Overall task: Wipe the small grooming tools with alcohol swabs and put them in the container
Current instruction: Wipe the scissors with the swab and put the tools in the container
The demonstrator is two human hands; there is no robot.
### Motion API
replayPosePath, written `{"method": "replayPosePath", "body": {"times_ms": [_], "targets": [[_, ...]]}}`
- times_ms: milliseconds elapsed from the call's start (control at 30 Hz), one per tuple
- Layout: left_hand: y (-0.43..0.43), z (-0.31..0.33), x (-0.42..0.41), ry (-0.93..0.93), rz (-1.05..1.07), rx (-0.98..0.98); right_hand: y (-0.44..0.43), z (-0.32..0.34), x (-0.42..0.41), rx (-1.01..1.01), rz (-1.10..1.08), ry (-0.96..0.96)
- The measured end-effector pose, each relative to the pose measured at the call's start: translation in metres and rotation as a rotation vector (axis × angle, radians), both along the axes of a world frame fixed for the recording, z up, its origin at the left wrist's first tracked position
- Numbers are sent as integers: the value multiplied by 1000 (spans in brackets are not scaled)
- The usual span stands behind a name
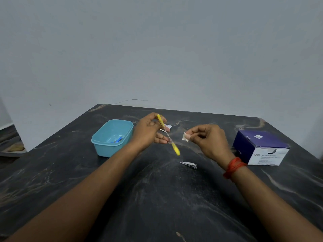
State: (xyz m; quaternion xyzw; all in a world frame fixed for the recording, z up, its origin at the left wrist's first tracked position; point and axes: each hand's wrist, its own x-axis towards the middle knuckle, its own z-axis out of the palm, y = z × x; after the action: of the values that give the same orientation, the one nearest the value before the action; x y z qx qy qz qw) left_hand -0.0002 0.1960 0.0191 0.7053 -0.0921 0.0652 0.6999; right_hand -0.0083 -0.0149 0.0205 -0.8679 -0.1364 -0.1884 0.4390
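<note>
Your left hand (150,131) is just right of the light blue container (108,149), raised above the tabletop (157,198). Its fingers curl around a thin yellow-ended tool (173,146). The tool runs on a slant from the thumb down past the palm, with its lower yellow end pointing away from the container.

Farther right of the container, your right hand (211,140) is also held up. Its thumb and forefinger pinch a small white alcohol swab (185,137), which sits close to the tool's metal middle but apart from it.

Inside the container lies a small blue tool (117,139). A nail clipper (189,164) rests flat on the tabletop, right of the container and nearer to you. A torn white wrapper (168,126) lies just behind your left hand. The box of alcohol swabs (260,145) stands well to the container's right. A red thread band (234,166) circles your right wrist.
</note>
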Motion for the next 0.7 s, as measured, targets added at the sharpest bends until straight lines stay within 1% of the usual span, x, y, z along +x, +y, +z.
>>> {"method": "replayPosePath", "body": {"times_ms": [133, 200, 267, 400, 500, 567, 633, 700], "targets": [[-8, -4, -1, 3, -23, 20, 12, -1, -3, 181, -18, -53], [-12, -5, -2, -7, -22, 27, 21, -1, -6, 213, -10, -87], [-15, -6, -3, -36, -28, 47, 27, -2, -7, 211, -19, -119], [-18, -6, -6, -78, -58, 90, 29, -1, -8, 120, -57, -183], [-18, -4, -5, -107, -47, 114, 29, 0, -10, 137, -20, -168], [-18, -3, -5, -92, -31, 73, 27, 1, -10, 143, 14, -120], [-16, -2, -5, -79, -1, 36, 25, 1, -10, 105, 45, -22], [-15, -2, -5, -76, 16, 37, 23, -1, -10, 19, 47, 32]]}}
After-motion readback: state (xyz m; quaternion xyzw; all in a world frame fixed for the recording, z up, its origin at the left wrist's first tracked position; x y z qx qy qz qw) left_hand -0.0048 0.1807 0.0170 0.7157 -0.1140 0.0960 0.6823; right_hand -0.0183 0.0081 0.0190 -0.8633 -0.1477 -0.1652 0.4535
